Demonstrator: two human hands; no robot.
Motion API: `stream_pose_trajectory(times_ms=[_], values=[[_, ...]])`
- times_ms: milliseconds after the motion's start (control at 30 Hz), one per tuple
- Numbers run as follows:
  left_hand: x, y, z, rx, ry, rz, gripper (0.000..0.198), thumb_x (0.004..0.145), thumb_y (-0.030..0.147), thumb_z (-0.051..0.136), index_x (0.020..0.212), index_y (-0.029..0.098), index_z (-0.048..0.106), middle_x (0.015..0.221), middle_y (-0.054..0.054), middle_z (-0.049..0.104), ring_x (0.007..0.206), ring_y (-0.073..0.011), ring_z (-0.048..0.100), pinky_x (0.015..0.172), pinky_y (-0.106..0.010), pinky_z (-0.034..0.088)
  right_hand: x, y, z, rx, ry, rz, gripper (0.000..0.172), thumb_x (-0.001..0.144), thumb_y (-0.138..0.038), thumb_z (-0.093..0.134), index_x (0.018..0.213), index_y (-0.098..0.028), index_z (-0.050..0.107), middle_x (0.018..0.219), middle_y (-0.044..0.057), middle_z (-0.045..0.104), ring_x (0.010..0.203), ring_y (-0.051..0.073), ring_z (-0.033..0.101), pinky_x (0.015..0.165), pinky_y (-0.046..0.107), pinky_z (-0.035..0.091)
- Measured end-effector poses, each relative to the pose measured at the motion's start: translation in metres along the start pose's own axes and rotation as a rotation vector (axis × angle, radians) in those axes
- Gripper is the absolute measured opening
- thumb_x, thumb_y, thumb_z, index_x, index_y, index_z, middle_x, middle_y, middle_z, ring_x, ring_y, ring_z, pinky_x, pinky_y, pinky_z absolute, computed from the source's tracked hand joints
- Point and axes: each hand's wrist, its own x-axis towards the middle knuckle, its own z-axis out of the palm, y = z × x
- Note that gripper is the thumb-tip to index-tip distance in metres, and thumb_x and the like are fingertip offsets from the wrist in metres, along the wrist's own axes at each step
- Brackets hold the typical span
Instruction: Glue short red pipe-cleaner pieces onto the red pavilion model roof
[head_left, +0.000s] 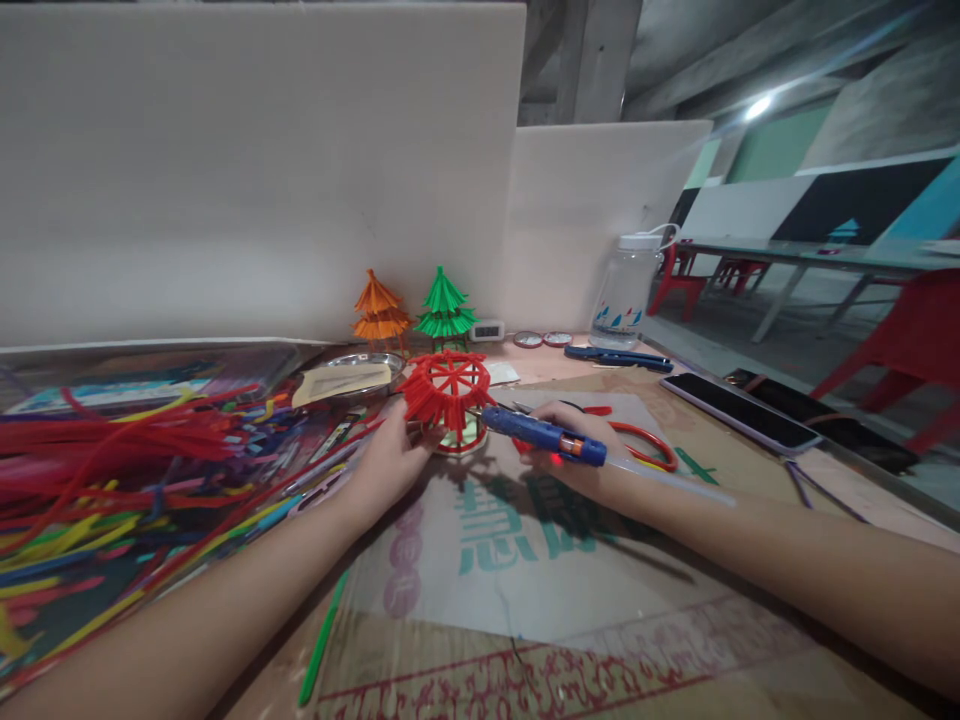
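Note:
In my left hand (394,458) is a small red pavilion model (448,398) made of pipe cleaners, with a fringed roof and an open spoked ring on top. The fingers close on its left side. My right hand (564,450) is wrapped round a blue glue gun (544,433) with a red light glowing on it. Its nozzle points left, at the right edge of the red roof; whether it touches I cannot tell. A clear glue stick (686,484) sticks out of its back end. Scissors with orange-red handles (651,445) lie behind my right hand.
Many coloured pipe cleaners (112,480) cover the left side. An orange model (380,310) and a green model (444,308) stand at the back, near a metal dish (394,362). Rightward are a water bottle (621,290), blue pliers (616,358) and a phone (739,412). A green strip (324,640) lies in front.

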Motion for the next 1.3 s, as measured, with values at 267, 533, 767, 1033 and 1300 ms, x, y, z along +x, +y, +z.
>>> stream_pose_trajectory(times_ms=[267, 533, 767, 1033, 1300], values=[[0.0, -0.001, 0.001, 0.013, 0.003, 0.003, 0.042, 0.084, 0.035, 0.061, 0.121, 0.017, 0.054, 0.126, -0.012, 0.065, 0.114, -0.027, 0.065, 0.101, -0.044, 0.052, 0.001, -0.01, -0.006, 0.048, -0.011, 0.058, 0.022, 0.074, -0.035, 0.071, 0.093, -0.025, 0.067, 0.074, -0.001, 0.07, 0.064, 0.017, 0.065, 0.056, 0.029, 0.049], [-0.001, 0.002, 0.0, 0.043, -0.015, 0.0, 0.04, 0.085, 0.036, 0.059, 0.119, 0.016, 0.053, 0.124, -0.015, 0.065, 0.111, -0.0277, 0.066, 0.1, -0.045, 0.053, 0.002, -0.021, -0.011, 0.033, -0.001, 0.113, 0.024, 0.071, -0.033, 0.071, 0.092, -0.025, 0.065, 0.073, -0.001, 0.067, 0.065, 0.018, 0.062, 0.058, 0.03, 0.047], [-0.001, 0.004, 0.0, 0.041, -0.023, 0.017, 0.04, 0.086, 0.038, 0.058, 0.119, 0.016, 0.053, 0.125, -0.014, 0.065, 0.114, -0.0283, 0.065, 0.1, -0.044, 0.053, 0.003, -0.018, -0.01, 0.041, 0.024, 0.094, 0.024, 0.07, -0.035, 0.07, 0.091, -0.024, 0.067, 0.072, -0.001, 0.067, 0.063, 0.017, 0.061, 0.057, 0.028, 0.045], [-0.001, 0.0, 0.001, 0.034, -0.007, 0.02, 0.043, 0.086, 0.038, 0.059, 0.12, 0.014, 0.053, 0.124, -0.015, 0.065, 0.112, -0.0283, 0.065, 0.1, -0.045, 0.052, 0.002, -0.014, -0.006, 0.018, 0.042, 0.073, 0.023, 0.071, -0.034, 0.07, 0.092, -0.024, 0.067, 0.074, -0.001, 0.068, 0.064, 0.017, 0.061, 0.057, 0.028, 0.045], [-0.001, 0.0, 0.0, 0.021, -0.017, 0.005, 0.045, 0.086, 0.039, 0.059, 0.122, 0.013, 0.052, 0.127, -0.016, 0.064, 0.114, -0.0293, 0.065, 0.102, -0.046, 0.051, 0.001, -0.009, -0.006, 0.028, -0.034, 0.052, 0.018, 0.076, -0.036, 0.069, 0.09, -0.025, 0.067, 0.075, 0.0, 0.07, 0.064, 0.017, 0.063, 0.056, 0.029, 0.047]])
